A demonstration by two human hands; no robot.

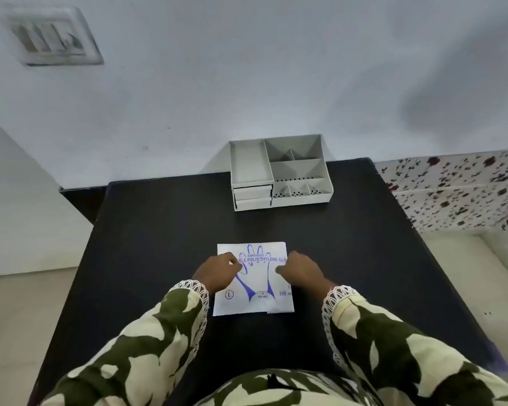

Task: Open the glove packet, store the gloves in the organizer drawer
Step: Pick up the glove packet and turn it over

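A white glove packet point(257, 300) with a blue hand outline and blue lettering lies flat on the black table point(159, 244), near its front middle. My left hand point(217, 272) rests on the packet's left side, fingers curled. On the packet's right side sits my right hand point(301, 271), fingers curled too. Whether either hand pinches the packet is hard to tell. The grey organizer point(280, 174) stands at the table's far edge against the wall, its two small drawers point(252, 196) shut at the front left.
The organizer has several open compartments on top. A white wall rises behind the table, with a switch plate point(53, 36) at the upper left. A flower-patterned surface point(458, 191) lies to the right of the table, and a pale floor surrounds it.
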